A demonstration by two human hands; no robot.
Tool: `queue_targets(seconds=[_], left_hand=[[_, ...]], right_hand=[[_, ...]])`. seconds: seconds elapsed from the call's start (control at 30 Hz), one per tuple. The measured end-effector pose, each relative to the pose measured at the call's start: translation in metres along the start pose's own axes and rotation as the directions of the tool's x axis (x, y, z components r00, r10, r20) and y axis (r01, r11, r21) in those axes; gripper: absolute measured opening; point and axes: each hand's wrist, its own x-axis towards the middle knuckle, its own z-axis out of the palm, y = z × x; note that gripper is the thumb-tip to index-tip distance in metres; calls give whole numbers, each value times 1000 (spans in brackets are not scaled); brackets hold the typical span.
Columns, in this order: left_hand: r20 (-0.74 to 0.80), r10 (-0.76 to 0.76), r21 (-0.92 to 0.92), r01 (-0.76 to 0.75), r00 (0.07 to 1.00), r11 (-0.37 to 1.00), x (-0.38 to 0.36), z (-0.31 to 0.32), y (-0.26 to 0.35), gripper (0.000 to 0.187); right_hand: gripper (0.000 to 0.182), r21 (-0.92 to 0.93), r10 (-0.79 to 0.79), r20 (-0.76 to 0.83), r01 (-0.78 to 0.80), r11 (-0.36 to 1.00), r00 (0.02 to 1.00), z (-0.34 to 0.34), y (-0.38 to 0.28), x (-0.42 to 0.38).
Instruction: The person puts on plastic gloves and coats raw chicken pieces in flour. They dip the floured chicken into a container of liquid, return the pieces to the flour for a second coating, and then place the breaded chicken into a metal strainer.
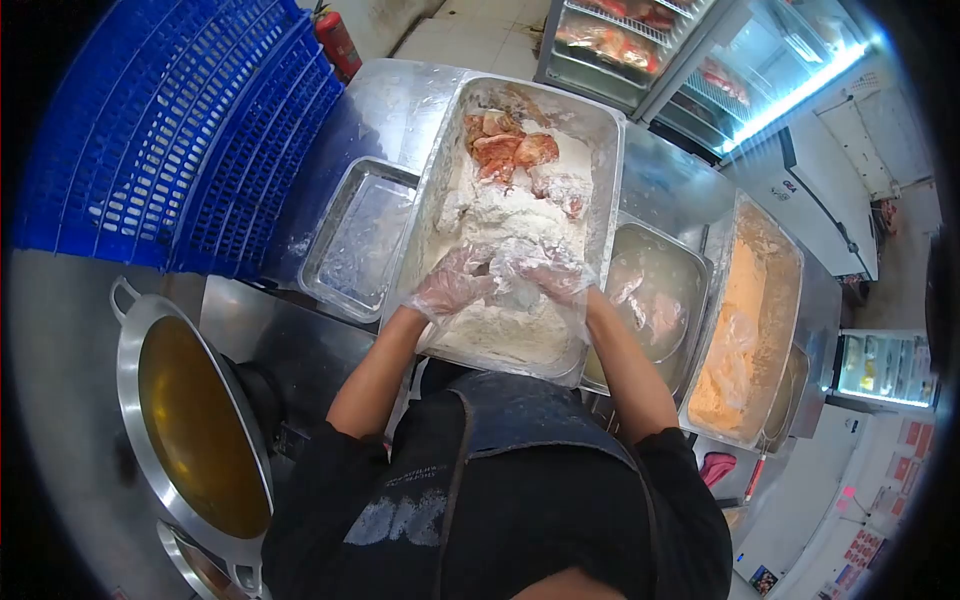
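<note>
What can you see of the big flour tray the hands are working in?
The flour tray is a deep rectangular metal pan with dusted walls, sitting on the steel counter between a smaller empty pan and a pan of liquid. White flour fills it; reddish marinated meat pieces lie at its far end. Both gloved hands, left hand and right hand, press into the flour.

I count 2 gloved hands point(455, 285) and 4 metal trays point(600, 130) on the counter. There's 1 wok of oil point(195, 420), 1 fire extinguisher point(338, 42).
</note>
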Motion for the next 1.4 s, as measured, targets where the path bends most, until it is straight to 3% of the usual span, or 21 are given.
queue_targets(seconds=[0.07, 0.13, 0.17, 0.2, 0.3, 0.37, 0.5, 0.57, 0.7, 0.77, 0.9, 0.97, 1.0, 1.03, 1.1, 1.17, 1.23, 1.3, 1.33, 1.37, 1.4], left_hand=[[41, 21, -242, -10, 999, 970, -5, 4, 20, 57], [33, 12, -45, -11, 999, 999, -2, 10, 17, 56], [5, 2, 142, -2, 1000, 990, -1, 15, 8, 55], [-130, 158, 322, -109, 979, 940, 1, 30, -26, 57], [-98, 186, 527, -108, 978, 843, -2, 35, -15, 55], [-97, 282, 533, -189, 955, 824, -7, 36, -12, 53], [-196, 536, 367, -445, 821, 817, 4, 47, -13, 44], [-200, 541, 473, -403, 817, 784, 4, 52, -10, 39], [-288, 433, 482, -262, 854, 836, 5, 68, -1, 29], [-300, 409, 485, -232, 862, 843, 13, 71, -7, 27], [-289, 379, 539, -178, 879, 823, 28, 70, -12, 22], [-307, 430, 602, -176, 849, 778, 36, 74, -25, 22], [-325, 439, 625, -159, 837, 765, 37, 79, -25, 24], [-344, 447, 644, -139, 826, 752, 38, 85, -25, 26], [-322, 324, 552, -101, 889, 828, 40, 93, -11, 30], [-278, 415, 515, -230, 866, 826, 48, 99, -11, 33], [-261, 465, 651, -201, 846, 732, 57, 97, -11, 34], [-74, 868, 728, -568, 492, 384, 69, 87, -13, 31], [-92, 862, 738, -547, 499, 396, 75, 80, -20, 31], [-128, 725, 630, -509, 677, 586, 83, 69, -37, 30], [-135, 556, 505, -426, 820, 751, 93, 56, -60, 28]], right_hand=[[61, -106, -12, 11, 14, 994, 1000, -3, -13, -2], [51, -382, 14, 97, 24, 924, 995, -8, -36, -6], [51, -369, 23, 78, 7, 929, 997, -4, -34, -8], [50, -340, -24, 83, 51, 939, 996, 1, -27, -9], [50, -297, -105, -7, 98, 950, 994, 19, 1, -11], [44, -444, -257, -150, 167, 880, 955, 31, -3, -15], [47, -232, 25, -380, -122, 965, 924, 29, -28, -17], [47, -404, -57, -421, -131, 905, 905, 31, -23, -15], [40, -240, -64, -547, -84, 967, 835, 47, 0, -5], [33, -551, -530, -752, 66, 832, 392, 54, 6, -3], [28, -554, -530, -796, 1, 833, 293, 52, 6, 4], [29, -485, -465, -827, 18, 874, 316, 46, 4, 5], [31, -377, -341, -825, 12, 926, 450, 42, 4, 0], [31, -377, -341, -823, 12, 926, 453, 38, 4, -4], [26, -601, -581, -779, -20, 799, 236, 28, 8, -13], [23, -616, -574, -773, -101, 781, 272, 16, 3, -33], [25, -29, 46, -728, -98, 995, 684, -6, -12, -60], [22, -279, -145, -881, -246, 928, 451, -17, -4, -78], [24, -182, -13, -894, -337, 924, 448, -26, -2, -90], [26, -95, 109, -894, -421, 902, 434, -39, 1, -102], [27, -214, 92, -859, -516, 829, 503, -46, 28, -112]])
